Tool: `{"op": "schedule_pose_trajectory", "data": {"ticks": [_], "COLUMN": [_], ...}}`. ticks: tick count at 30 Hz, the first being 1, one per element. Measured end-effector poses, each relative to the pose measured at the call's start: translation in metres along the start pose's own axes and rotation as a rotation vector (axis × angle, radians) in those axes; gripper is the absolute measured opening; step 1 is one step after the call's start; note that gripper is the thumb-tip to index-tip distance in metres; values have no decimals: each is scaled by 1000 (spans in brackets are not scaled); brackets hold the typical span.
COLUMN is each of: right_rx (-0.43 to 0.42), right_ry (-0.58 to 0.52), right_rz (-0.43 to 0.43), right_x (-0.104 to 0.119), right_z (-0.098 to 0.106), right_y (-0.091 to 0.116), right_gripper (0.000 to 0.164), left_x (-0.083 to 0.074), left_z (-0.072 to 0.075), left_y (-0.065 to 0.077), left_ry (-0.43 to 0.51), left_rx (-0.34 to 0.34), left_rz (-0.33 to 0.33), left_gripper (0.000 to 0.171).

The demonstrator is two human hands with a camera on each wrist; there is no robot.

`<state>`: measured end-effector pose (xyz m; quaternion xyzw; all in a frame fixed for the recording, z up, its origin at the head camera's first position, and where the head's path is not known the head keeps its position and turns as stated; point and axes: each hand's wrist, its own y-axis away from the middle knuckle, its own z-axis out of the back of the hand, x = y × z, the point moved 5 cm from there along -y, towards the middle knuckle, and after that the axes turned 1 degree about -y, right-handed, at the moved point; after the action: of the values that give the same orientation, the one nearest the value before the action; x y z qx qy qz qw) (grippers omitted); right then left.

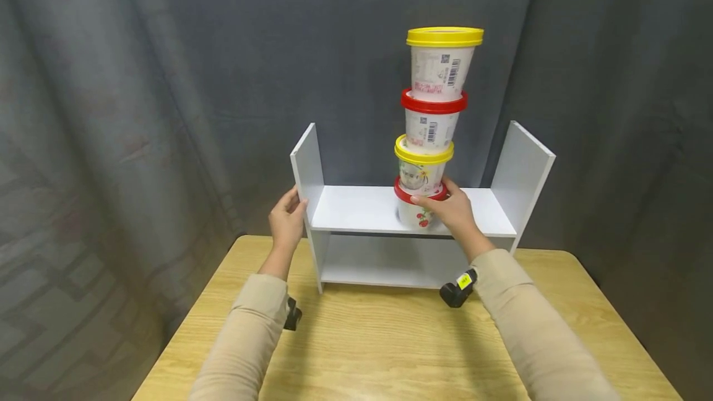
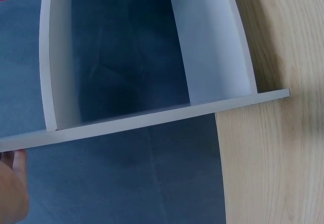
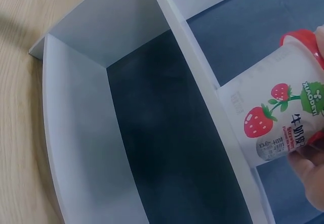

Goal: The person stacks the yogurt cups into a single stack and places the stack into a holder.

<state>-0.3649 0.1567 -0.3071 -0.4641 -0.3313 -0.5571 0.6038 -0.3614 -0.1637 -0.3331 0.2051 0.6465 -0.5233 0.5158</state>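
Four lidded paper tubs stand in a stack on the upper board of a white shelf [image 1: 356, 206]. The bottom tub [image 3: 273, 107] has a red lid and printed strawberries. Above it come a yellow-lidded tub [image 1: 414, 173], a red-lidded tub [image 1: 431, 125] and, on top, a larger yellow-lidded tub [image 1: 442, 70]. The column leans to the right as it rises. My right hand [image 1: 458, 210] grips the bottom tub near its lid, thumb at the front and fingers round the right side. My left hand [image 1: 286, 221] touches the shelf's left side panel [image 1: 309, 156] from outside with its fingertips.
The shelf's lower board [image 1: 384, 265] sits just above the wooden table [image 1: 379, 345]. A right side panel [image 1: 523, 172] rises beyond my right hand. Grey curtains [image 1: 234, 79] hang behind and on both sides. Black wrist cameras [image 1: 458, 293] hang under both forearms.
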Motion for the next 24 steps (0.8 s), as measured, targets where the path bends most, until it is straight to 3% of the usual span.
{"op": "schedule_pose_trajectory", "data": {"ticks": [7,12,19,21,24], "right_rx": [-10,-25,-34,-33,-34], "right_ry": [-36,-36,-10,7,31], "right_rz": [11,15,10,-2,-24], "right_x": [0,-1,-7,-9,-11], "right_z": [-11,-16,-15,-13,-9], "right_y": [-6,-9,-10,-10,-8], "right_gripper": [97,98,98,100,104], "left_x": [4,0,-11,-15,-24], "left_z": [5,8,14,10,1], "left_y": [0,2,26,35,48], "left_ry": [13,30,13,-29,-118], "left_rx": [-17,-28,-100,-62,67], "left_rz": [58,57,7,-18,-54], "left_gripper": [38,43,49,50,56]}}
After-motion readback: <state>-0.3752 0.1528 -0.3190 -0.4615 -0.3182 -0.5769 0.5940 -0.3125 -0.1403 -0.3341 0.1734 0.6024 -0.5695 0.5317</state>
